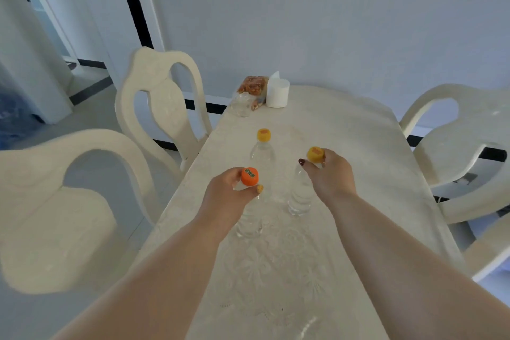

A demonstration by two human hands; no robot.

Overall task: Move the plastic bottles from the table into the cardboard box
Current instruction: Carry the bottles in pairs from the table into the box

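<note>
Three clear plastic bottles stand upright on the cream table (358,152). My left hand (225,196) grips the neck of the nearest bottle (249,221), just under its orange cap. My right hand (329,174) holds the neck of a second bottle (300,196), which has a yellow cap. Behind and between them, the third bottle (262,154) with a yellow cap stands untouched. No cardboard box is in view.
At the table's far end are a white tissue roll (277,92), a snack packet (252,85) and a clear glass (242,105). Cream chairs stand at the left (162,96), near left (55,201) and right (463,141).
</note>
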